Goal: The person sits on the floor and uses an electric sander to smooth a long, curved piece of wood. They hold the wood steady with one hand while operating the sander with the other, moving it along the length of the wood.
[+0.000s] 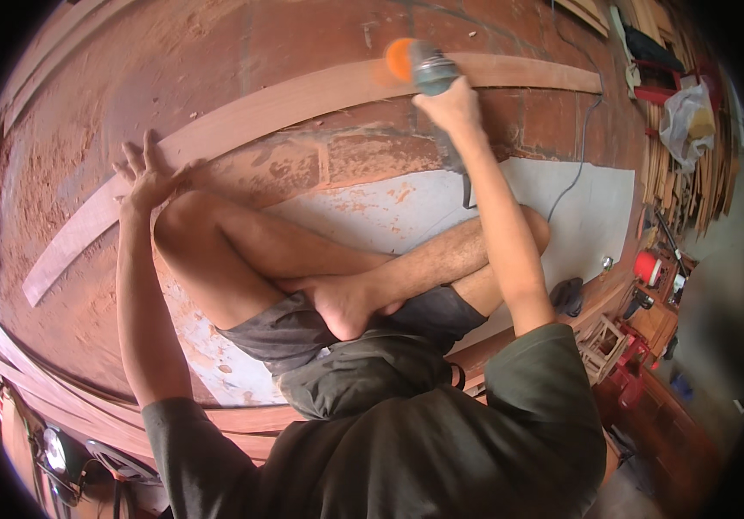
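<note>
A long, flat wooden plank (277,108) lies across the floor in front of my crossed legs. My left hand (145,179) rests on it toward its left end, palm down with fingers spread. Toward the plank's right part, my right hand (454,105) is wrapped round the head of an angle grinder (434,71). An orange sanding disc (400,60) on the grinder is blurred and sits over the plank's far edge. The tool's body runs back toward me, partly hidden by my right forearm.
Reddish sawdust covers the tiled floor (303,43). I sit on a pale sheet (597,199), which a thin cord (581,156) crosses. Wood strips (718,173) and a plastic bag (687,125) lie at the right. More planks (69,389) are stacked at the lower left.
</note>
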Demonstrator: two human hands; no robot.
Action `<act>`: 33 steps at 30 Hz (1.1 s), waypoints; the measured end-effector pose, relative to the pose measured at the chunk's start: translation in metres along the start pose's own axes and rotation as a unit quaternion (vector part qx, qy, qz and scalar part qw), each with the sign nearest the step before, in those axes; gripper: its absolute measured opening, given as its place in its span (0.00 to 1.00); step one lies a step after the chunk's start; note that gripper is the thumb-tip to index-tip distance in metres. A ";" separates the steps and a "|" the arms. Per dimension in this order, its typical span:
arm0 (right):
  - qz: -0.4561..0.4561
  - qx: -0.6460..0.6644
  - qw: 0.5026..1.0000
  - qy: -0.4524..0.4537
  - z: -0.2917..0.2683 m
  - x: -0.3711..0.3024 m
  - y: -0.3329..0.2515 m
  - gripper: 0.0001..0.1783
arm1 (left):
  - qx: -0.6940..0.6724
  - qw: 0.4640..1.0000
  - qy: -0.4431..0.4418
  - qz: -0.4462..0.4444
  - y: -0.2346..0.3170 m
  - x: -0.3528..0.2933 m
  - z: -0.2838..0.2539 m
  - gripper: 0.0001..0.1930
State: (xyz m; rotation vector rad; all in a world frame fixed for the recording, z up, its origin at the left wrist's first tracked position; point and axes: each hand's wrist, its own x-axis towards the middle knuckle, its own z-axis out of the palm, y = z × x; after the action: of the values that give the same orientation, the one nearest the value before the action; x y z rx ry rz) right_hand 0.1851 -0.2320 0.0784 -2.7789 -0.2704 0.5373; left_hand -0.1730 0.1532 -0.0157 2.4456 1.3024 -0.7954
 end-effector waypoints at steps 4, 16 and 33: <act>0.060 -0.016 0.998 0.021 -0.012 0.031 0.006 0.38 | 0.003 0.999 0.034 0.016 -0.023 0.017 0.017 0.71; -0.019 -0.015 1.000 -0.019 0.033 -0.039 -0.033 0.44 | -0.024 1.000 -0.006 -0.009 0.001 -0.006 -0.007 0.73; -0.047 -0.035 0.997 -0.042 0.052 -0.050 -0.080 0.44 | -0.043 0.999 -0.004 -0.005 0.007 -0.013 -0.011 0.76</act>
State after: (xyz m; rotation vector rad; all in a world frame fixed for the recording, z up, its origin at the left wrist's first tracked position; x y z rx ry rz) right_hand 0.1089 -0.1557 0.0748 -2.7970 -0.4455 0.6343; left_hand -0.1692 0.1453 0.0000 2.3697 1.3182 -0.7351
